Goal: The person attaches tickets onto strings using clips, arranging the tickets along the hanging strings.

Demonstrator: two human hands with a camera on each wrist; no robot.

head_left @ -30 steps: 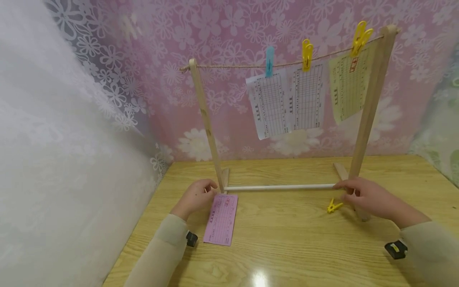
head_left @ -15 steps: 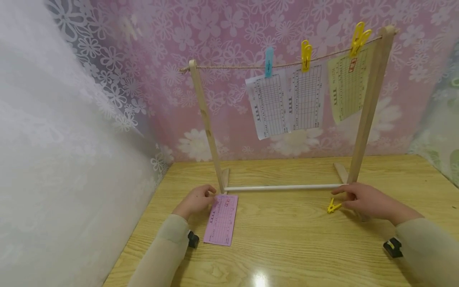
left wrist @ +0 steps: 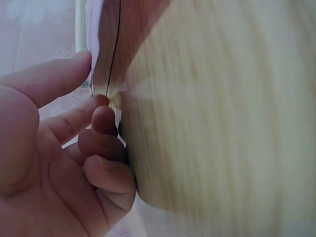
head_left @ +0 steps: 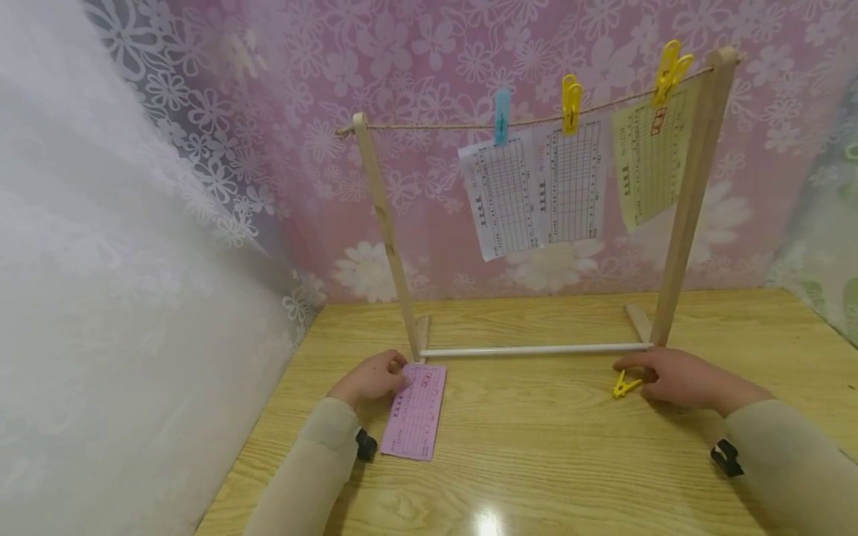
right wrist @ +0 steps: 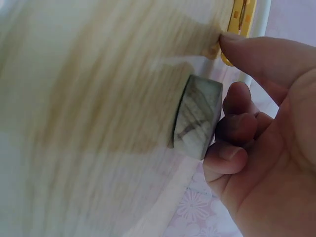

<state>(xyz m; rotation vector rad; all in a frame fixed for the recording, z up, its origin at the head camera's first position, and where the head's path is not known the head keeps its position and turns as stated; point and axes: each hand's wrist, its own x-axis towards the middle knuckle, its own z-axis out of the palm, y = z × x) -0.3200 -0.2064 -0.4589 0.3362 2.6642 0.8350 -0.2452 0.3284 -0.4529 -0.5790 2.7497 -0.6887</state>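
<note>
A pink printed slip (head_left: 414,413) lies on the table at the foot of the rack's left post. My left hand (head_left: 371,378) is at its upper left corner. In the left wrist view the thumb (left wrist: 74,69) touches the slip, and the index finger reaches the corner with a gap to the thumb. A yellow clothespin (head_left: 625,385) lies near the right post. Beside it is my right hand (head_left: 684,376), its index finger extended past the clip. In the right wrist view the thumb tip (right wrist: 232,39) touches the clothespin; the other fingers are bent near the wooden foot (right wrist: 197,118).
A wooden rack (head_left: 690,193) carries a string (head_left: 429,125) and a white bottom bar (head_left: 529,350). A blue clothespin (head_left: 502,115) and yellow ones (head_left: 571,104) hold white slips (head_left: 503,197) and a yellow slip (head_left: 650,160). Patterned cloth (head_left: 402,59) hangs behind the table.
My right hand has come down and left from the right post to the yellow clothespin. My left hand has shifted slightly right and down, thumb over the pink slip.
</note>
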